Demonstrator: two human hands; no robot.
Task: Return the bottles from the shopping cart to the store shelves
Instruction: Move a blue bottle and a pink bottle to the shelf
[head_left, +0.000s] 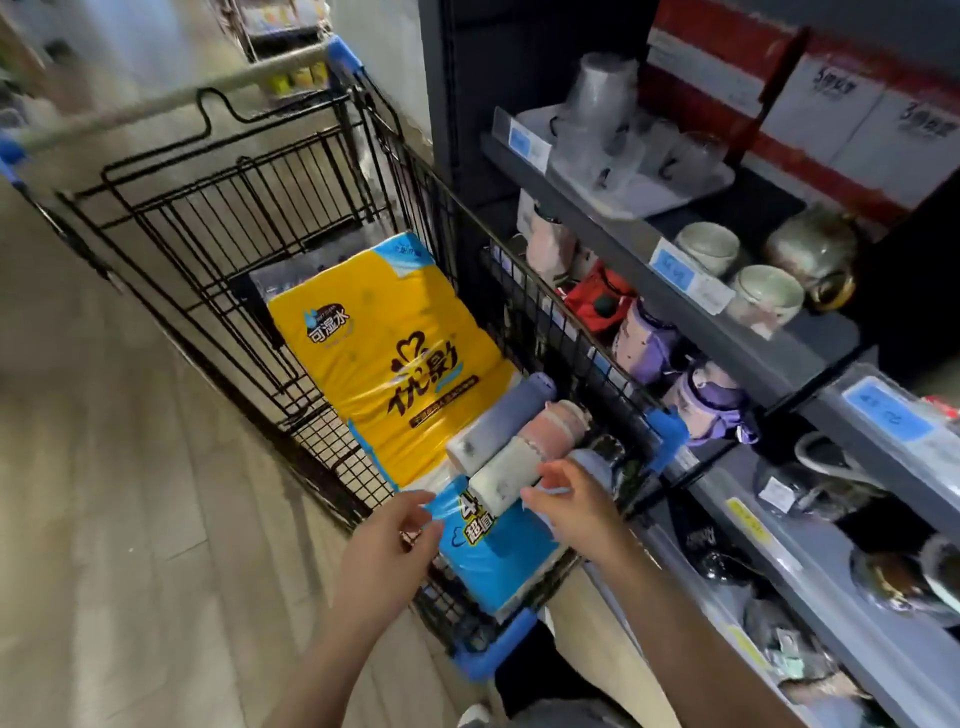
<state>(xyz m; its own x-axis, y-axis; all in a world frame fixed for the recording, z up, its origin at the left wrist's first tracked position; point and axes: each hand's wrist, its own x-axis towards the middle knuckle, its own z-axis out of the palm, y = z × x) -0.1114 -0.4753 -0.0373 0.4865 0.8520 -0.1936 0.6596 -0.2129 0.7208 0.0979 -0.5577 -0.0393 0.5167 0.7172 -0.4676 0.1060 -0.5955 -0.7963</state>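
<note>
I see the store shelves (769, 332) filling the three o'clock side, grey tiers running from twelve down to five o'clock, with cups, bowls and purple bottles (644, 343) on them. The black wire shopping cart (249, 208) stands just beside them, stretching from ten o'clock to the centre, its blue handle (498, 654) nearest me at six o'clock. Inside it lies a big yellow and blue tissue pack (379, 353). On the near end of that pack two bottles lie on their sides, touching each other: a blue-and-white bottle (498, 415) toward eleven o'clock and a pink-and-cream bottle (530, 452) just at its four o'clock.

My left hand (389, 545) hovers over the blue end of the pack at seven o'clock of the bottles, fingers relaxed and holding nothing. My right hand (571, 504) sits at the base of the pink-and-cream bottle, fingers loosely spread; I cannot tell whether they touch it.
</note>
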